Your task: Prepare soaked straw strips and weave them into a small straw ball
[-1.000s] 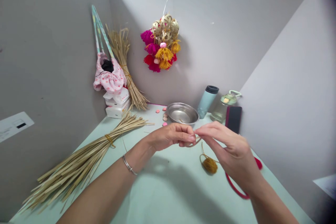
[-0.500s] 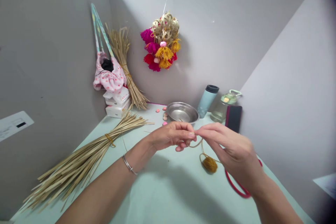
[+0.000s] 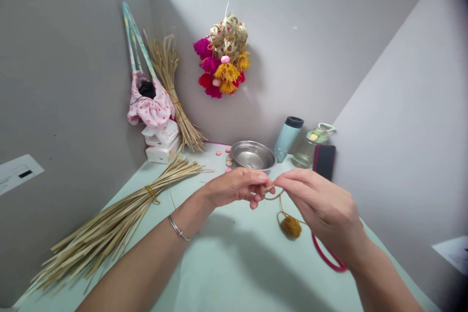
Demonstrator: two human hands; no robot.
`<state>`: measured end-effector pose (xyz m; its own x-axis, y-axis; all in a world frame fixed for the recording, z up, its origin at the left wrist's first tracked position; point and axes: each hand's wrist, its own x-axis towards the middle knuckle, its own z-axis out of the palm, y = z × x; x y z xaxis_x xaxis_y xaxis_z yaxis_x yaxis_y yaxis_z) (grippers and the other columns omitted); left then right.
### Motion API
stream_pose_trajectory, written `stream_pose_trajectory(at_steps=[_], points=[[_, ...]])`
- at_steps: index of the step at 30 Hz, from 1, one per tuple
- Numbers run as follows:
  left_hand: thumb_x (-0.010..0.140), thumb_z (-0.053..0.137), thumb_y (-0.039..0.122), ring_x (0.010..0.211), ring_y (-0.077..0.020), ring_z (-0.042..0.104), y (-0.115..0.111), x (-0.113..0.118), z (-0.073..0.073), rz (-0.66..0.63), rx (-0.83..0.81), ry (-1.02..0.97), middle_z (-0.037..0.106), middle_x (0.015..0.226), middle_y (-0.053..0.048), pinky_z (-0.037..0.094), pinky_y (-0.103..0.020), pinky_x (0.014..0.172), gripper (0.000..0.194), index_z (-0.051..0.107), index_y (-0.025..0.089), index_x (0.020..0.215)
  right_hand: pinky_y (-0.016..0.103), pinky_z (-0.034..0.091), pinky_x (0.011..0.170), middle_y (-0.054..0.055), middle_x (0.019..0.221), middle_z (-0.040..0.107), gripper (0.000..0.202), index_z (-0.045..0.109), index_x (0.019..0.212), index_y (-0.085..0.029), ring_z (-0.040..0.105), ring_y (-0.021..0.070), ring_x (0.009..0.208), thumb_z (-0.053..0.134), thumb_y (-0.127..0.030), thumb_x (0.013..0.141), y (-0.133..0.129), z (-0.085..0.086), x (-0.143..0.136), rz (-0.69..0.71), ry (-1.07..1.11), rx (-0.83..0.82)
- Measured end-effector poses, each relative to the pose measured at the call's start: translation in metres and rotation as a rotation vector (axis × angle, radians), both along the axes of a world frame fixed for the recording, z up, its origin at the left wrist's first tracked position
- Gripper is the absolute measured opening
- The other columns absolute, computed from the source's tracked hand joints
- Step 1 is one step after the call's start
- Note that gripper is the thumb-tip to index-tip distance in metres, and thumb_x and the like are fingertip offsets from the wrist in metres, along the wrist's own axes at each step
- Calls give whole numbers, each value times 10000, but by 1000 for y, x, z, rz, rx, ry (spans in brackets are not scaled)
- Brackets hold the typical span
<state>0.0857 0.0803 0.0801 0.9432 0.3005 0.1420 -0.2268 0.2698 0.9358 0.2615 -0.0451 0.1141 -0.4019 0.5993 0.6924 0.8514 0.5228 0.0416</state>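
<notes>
Two bare hands, left and right, we observe pinching one thin tan strip.

Evenly bright; soft shadows; hands perhaps slightly blurred; corners dark.

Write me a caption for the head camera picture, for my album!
Two hands hold a thin strip above the pale green table, near a mustard tassel and metal bowl.

Metal bowl seemingly just beyond hands.
</notes>
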Motion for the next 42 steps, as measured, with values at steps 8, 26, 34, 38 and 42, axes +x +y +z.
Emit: stream_pose_trajectory(at_steps=[8, 26, 34, 38, 42], points=[[788, 757, 340, 641, -72, 475, -1, -1, 0, 94, -3, -19, 535, 768, 6, 482, -219, 586, 216, 681, 139, 812, 335, 516, 808, 53, 1019, 686, 243, 624, 1162, -258, 648, 195, 932, 598, -167, 938, 3, 4, -7, -34, 262, -122], [778, 752, 344, 659, -83, 501, 1, -2, 0, 48, 61, 29, 609, 843, -25, 526, -249, 637, 208, 709, 152, 844, 300, 478, 665, 17, 849, 685, 242, 698, 884, -229, 614, 182, 790, 677, -469, 861, 4, 6, -6, -87, 876, -754], [788, 734, 363, 666, -87, 496, -1, 0, 2, 85, 81, 8, 588, 846, -28, 528, -255, 632, 221, 702, 149, 834, 344, 509, 749, 25, 884, 699, 216, 697, 916, -233, 644, 206, 856, 686, -443, 864, 5, 4, -9, -85, 850, -638], [773, 743, 387, 659, -92, 490, -2, 0, 3, 139, 34, 0, 546, 772, -15, 517, -239, 600, 258, 684, 138, 803, 380, 523, 846, 31, 984, 721, 306, 693, 1102, -274, 658, 232, 976, 716, -435, 842, 6, 3, -7, -99, 807, -527], [778, 739, 393, 649, -85, 490, -1, -1, 2, 130, 23, -2, 546, 789, -16, 512, -238, 600, 269, 673, 133, 800, 369, 516, 838, 32, 982, 712, 229, 711, 1050, -271, 651, 227, 954, 686, -414, 874, 4, 4, -8, -125, 695, -440]])
